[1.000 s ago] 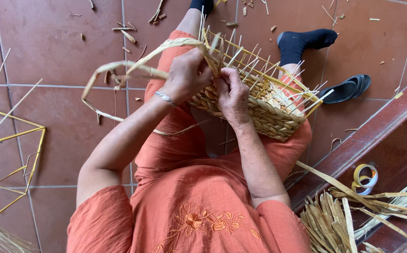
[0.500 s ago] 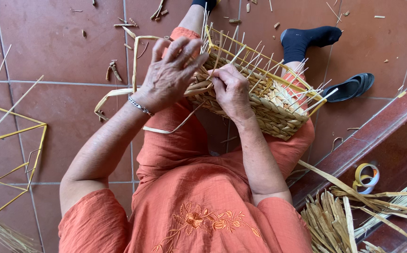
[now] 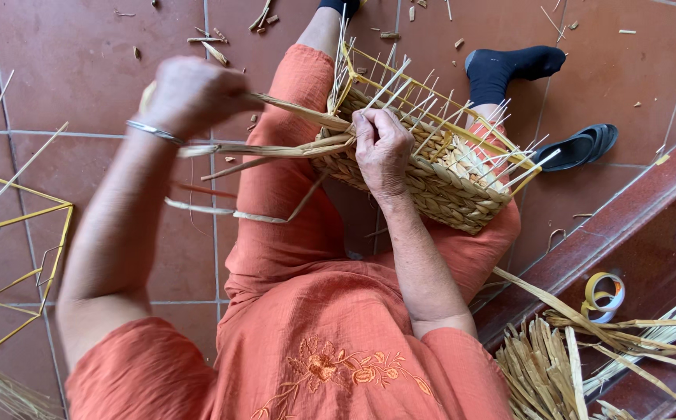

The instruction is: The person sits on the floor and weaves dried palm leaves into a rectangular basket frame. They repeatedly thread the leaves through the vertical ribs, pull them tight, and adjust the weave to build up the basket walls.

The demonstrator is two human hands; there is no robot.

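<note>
From the head camera, a half-woven basket (image 3: 431, 167) is being propped on the lap, tilted on its side so that the open rim faces the left hand and the weaving edge is kept within easy reach. The right hand (image 3: 383, 149) is being pressed onto the woven wall near the rim — its fingers (image 3: 369, 128) are curled down over the last row, seemingly so that the weave is pinned while tension is applied. The left hand (image 3: 191, 95) is being held out well to the side, blurred; its fingers appear closed around the straw strands (image 3: 291, 144), which are being drawn taut away from the basket. Upright yellow stakes (image 3: 439, 101) are being left standing above the rim. A bundle of straw (image 3: 544, 369) is being kept just beside the hip on the step, with a roll of tape (image 3: 604, 295) near it. A yellow wire frame (image 3: 11, 249) is lying on the tiled floor (image 3: 65, 54).
</note>
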